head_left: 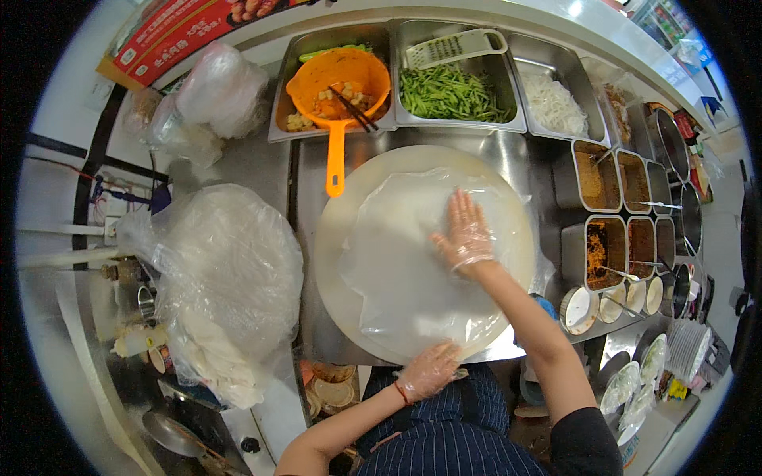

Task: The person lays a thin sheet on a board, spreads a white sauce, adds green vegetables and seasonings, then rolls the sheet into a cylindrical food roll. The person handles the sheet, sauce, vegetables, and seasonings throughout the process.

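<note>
At sheet's (397, 262) two o'clock | your right grip (467, 237) wide, seemingly smoothing | left grip (429, 370), six o'clock, hold unclear | next wants light pressure

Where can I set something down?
On the steel counter between the plastic bags, the wrapped pile and the orange strainer handle. Only a narrow strip separates the round board from the tray of green shreds. The right is crowded with sauce tubs and cups; the right hand is over the board, the left hand at its near edge.
</note>
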The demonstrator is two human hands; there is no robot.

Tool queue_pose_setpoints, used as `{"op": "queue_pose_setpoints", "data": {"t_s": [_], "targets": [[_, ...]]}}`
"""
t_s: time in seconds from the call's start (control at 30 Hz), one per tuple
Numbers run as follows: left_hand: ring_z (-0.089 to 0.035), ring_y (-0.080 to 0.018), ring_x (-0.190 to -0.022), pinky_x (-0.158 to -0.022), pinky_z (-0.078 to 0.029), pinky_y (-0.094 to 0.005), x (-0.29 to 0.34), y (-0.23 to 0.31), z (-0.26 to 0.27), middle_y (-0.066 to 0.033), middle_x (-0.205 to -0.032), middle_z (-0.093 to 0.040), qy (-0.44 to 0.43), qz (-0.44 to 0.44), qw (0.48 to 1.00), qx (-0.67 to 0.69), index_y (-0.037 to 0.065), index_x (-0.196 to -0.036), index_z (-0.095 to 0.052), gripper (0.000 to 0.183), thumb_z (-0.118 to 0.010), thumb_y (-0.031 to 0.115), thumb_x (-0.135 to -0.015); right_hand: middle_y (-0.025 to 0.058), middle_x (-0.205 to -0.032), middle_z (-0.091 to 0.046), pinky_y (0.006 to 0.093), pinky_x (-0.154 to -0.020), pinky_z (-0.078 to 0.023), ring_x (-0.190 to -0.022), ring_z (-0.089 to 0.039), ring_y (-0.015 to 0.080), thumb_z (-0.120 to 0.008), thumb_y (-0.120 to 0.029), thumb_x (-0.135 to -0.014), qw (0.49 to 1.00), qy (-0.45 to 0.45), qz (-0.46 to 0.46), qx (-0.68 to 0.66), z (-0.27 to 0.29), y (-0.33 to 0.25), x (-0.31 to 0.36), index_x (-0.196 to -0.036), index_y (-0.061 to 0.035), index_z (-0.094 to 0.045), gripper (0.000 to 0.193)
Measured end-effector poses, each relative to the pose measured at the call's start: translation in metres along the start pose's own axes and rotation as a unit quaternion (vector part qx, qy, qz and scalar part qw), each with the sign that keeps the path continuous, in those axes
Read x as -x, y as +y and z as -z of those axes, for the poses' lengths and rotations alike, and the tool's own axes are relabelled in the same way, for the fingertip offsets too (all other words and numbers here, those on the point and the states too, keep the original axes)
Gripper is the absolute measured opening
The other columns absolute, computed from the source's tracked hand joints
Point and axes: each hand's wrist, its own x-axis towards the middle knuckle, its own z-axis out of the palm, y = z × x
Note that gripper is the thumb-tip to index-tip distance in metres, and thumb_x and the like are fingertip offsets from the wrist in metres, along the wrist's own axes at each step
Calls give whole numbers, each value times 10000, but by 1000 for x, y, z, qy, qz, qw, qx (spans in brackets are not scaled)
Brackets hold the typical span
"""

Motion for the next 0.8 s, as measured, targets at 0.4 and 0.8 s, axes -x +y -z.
{"op": "queue_pose_setpoints", "data": {"t_s": [0.4,0.8], "targets": [[-579,-346,-1184,-1031,-455,-447,37,1,21,-172,-1208,-638,126,-16,987,95,37,-1128,-637,236,-565,159,-939,146,-1611,-201,400,-1222,-111,-1493,-171,274,-476,-531,-945,994,-61,68,-58,12,-47,-58,-1535,-4,-199,838],[-663,-330,-838,-768,-515,-423,107,-23,57,-141,-908,-700,281,115,948,94,43,-895,-680,108,-670,143,-856,242,-1592,-171,411,-1226,-103,-1495,-142,327,-513,-681,-863,976,-72,130,-162,-11,-103,85,-1510,67,-186,1041]]}}
